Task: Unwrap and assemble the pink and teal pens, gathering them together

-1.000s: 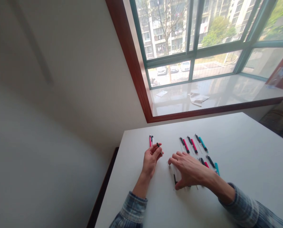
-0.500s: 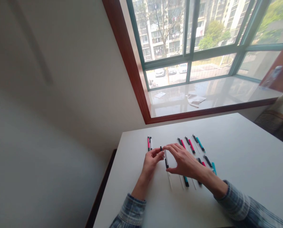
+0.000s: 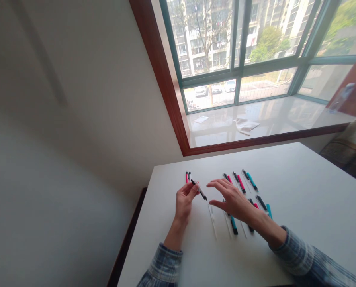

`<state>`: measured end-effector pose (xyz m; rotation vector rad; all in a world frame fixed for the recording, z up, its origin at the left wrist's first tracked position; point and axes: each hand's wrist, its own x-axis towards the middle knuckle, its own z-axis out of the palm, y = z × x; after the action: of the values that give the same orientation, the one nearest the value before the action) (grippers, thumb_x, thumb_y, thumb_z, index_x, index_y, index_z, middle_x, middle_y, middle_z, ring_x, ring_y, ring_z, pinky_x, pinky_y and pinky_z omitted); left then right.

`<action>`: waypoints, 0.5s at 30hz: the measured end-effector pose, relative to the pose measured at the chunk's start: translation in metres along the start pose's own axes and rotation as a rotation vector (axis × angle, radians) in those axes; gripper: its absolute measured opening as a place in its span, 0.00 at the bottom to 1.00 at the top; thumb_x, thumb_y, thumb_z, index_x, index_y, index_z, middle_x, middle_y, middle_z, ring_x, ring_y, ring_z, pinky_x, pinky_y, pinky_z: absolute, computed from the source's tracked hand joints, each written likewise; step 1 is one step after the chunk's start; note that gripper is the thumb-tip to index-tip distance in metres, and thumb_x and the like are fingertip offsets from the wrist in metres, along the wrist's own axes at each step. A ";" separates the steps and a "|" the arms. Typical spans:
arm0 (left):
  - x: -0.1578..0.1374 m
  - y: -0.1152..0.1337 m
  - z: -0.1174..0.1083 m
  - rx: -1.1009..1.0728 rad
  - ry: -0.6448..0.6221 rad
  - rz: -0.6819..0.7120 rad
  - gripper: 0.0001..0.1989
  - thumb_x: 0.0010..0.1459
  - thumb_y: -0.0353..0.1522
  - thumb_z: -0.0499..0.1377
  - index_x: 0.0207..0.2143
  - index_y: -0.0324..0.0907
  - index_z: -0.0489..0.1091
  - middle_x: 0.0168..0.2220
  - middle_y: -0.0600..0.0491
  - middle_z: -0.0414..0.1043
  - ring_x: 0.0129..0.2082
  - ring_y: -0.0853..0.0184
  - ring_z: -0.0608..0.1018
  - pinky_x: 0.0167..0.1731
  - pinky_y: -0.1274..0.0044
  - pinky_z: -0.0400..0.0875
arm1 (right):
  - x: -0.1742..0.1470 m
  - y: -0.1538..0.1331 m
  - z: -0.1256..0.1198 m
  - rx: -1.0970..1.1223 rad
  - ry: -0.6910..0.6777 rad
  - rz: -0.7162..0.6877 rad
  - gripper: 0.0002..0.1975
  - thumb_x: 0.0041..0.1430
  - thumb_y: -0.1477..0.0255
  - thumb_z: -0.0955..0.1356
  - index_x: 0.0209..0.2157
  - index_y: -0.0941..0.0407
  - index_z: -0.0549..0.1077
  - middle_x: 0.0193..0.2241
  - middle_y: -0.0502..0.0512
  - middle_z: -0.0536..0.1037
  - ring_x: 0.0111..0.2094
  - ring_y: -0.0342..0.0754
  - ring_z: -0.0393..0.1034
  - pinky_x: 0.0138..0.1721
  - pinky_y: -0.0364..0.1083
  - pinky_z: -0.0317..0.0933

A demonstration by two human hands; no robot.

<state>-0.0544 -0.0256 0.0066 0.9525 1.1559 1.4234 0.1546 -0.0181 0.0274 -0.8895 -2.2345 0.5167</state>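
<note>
My left hand (image 3: 185, 199) pinches a slim pen (image 3: 199, 189) with black ends and a pale middle, tilted down to the right above the table. Just right of it my right hand (image 3: 230, 198) hovers with thumb and fingers apart, holding nothing. Below the pen, a thin pale refill (image 3: 212, 223) lies on the white table (image 3: 196, 259). A teal and black pen barrel (image 3: 233, 225) rests under my right hand, with another thin refill beside it. Behind my left hand lie a pink pen (image 3: 186, 176) and a black-and-white pen (image 3: 190, 175), partly hidden.
Several pink, teal and black pen parts lie in rows to the right, including a teal barrel (image 3: 252, 181) and a pink barrel (image 3: 241, 184). A wall stands on the left. Beyond the table, a crumpled white cloth (image 3: 246, 126) sits on the windowsill (image 3: 216, 133).
The pen's lower end has swung away from my right hand and up, so the pen tilts more. My left hand moved slightly left with it; my right hand stays nearly in place, fingers apart.
</note>
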 end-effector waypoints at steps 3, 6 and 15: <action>0.004 0.001 -0.005 0.024 0.132 0.045 0.18 0.50 0.41 0.72 0.40 0.40 0.81 0.40 0.47 0.80 0.37 0.64 0.78 0.41 0.74 0.72 | -0.001 0.005 -0.001 -0.023 -0.112 -0.021 0.04 0.66 0.72 0.70 0.41 0.52 0.78 0.43 0.56 0.78 0.44 0.52 0.72 0.45 0.51 0.68; 0.005 0.002 -0.006 0.058 0.181 0.075 0.18 0.48 0.41 0.73 0.39 0.40 0.81 0.38 0.49 0.81 0.35 0.66 0.76 0.38 0.76 0.70 | -0.002 0.007 0.000 0.003 -0.266 -0.073 0.04 0.65 0.71 0.71 0.37 0.52 0.81 0.37 0.53 0.79 0.40 0.49 0.72 0.41 0.47 0.66; 0.001 0.003 0.000 0.072 0.130 0.056 0.19 0.48 0.41 0.72 0.40 0.39 0.82 0.33 0.51 0.79 0.30 0.69 0.73 0.35 0.76 0.67 | -0.003 0.003 0.000 0.059 -0.418 -0.109 0.03 0.62 0.71 0.73 0.36 0.51 0.83 0.35 0.53 0.80 0.40 0.48 0.73 0.41 0.45 0.65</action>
<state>-0.0558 -0.0246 0.0096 0.9601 1.2925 1.5158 0.1577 -0.0180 0.0240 -0.6691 -2.6078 0.7699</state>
